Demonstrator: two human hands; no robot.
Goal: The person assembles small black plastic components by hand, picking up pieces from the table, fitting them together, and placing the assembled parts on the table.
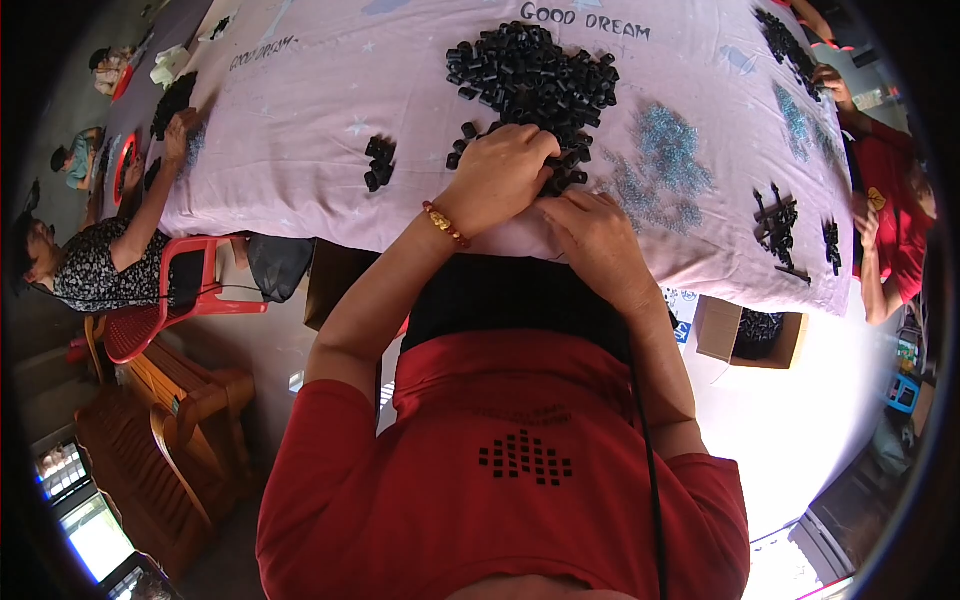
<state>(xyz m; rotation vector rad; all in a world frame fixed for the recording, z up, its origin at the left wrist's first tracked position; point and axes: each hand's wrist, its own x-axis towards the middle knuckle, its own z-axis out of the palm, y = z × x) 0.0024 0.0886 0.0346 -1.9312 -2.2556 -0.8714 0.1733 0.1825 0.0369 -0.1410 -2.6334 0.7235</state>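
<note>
At the near edge of the cloth-covered table, both hands meet in front of a pile of small black cylindrical plastic parts (535, 75). My left hand (500, 170), with a red bead bracelet (445, 225) on its wrist, lies over the pile's near end, fingers curled down. Close beside it, my right hand (598, 240) has its fingers bent and pressed together. Whatever lies between the fingertips is hidden or too small to name. To the left sits a small group of black parts (379, 163). Right of the pile are scattered small clear-bluish pieces (668, 155).
Thin black pieces (780, 230) lie at the table's right. Co-workers sit at the left (110, 250) and right (895, 200) sides, with black piles by their hands. A red plastic chair (185, 295) and an open cardboard box (720, 330) stand below the table.
</note>
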